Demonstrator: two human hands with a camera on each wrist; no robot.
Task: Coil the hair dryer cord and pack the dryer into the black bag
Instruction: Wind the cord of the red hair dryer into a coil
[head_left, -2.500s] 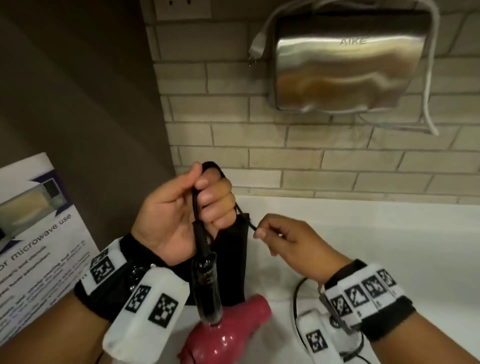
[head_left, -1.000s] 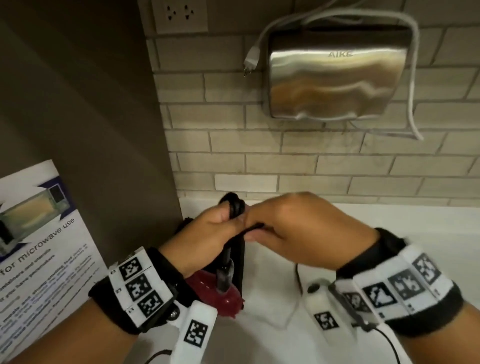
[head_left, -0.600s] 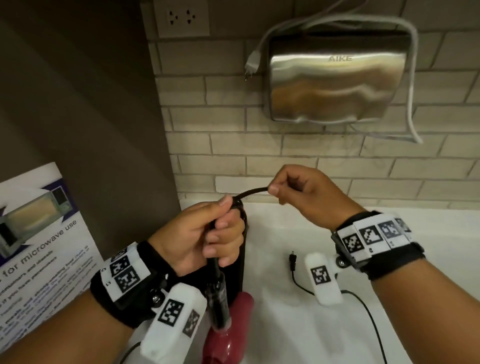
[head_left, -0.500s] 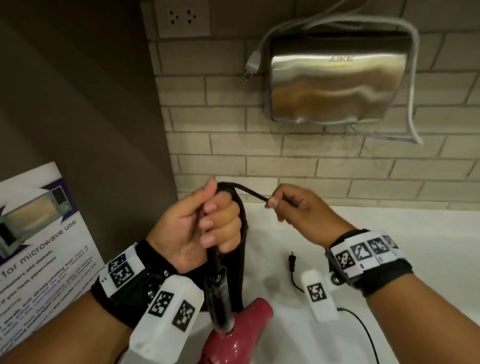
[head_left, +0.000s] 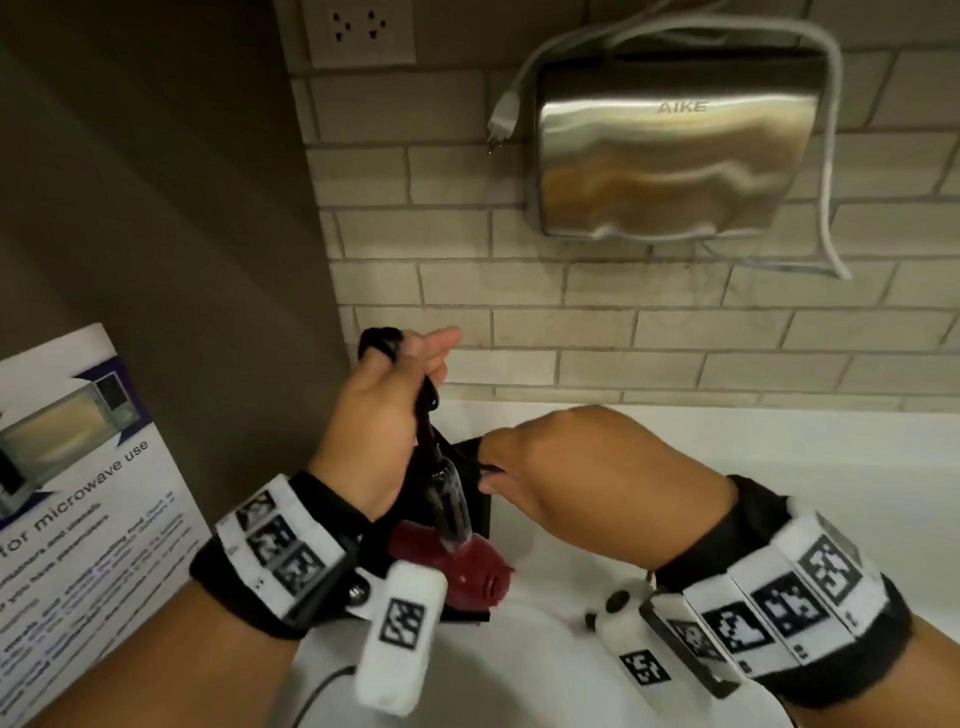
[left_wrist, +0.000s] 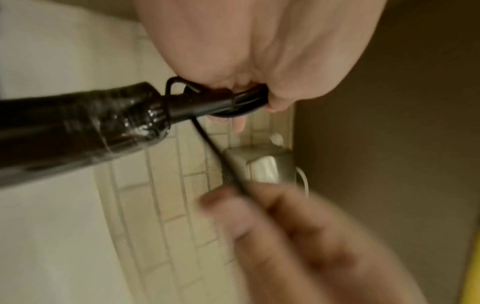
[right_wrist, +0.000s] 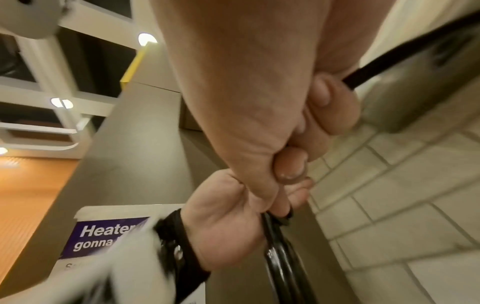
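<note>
My left hand (head_left: 384, 395) is raised above the counter and grips a bundle of black cord loops (head_left: 381, 340), with the dryer's black handle (head_left: 451, 506) hanging below it. The pink-red dryer body (head_left: 467, 571) dangles over the black bag (head_left: 480, 525), which lies on the white counter. In the left wrist view the coiled cord (left_wrist: 246, 98) sits under my curled fingers and the taped handle (left_wrist: 78, 127) points away. My right hand (head_left: 566, 467) pinches a free stretch of cord (right_wrist: 389, 65) just right of the handle, low and close to the left hand (right_wrist: 228, 216).
A steel hand dryer (head_left: 675, 150) with a grey cable and a loose plug (head_left: 501, 117) hangs on the brick wall. A wall socket (head_left: 358, 31) is at the top. A microwave notice (head_left: 78, 493) leans at the left. The white counter (head_left: 779, 457) stretches to the right.
My right hand has swung down from beside the top of the loops to just right of the handle, carrying the cord. The left hand has risen and the dryer body has turned.
</note>
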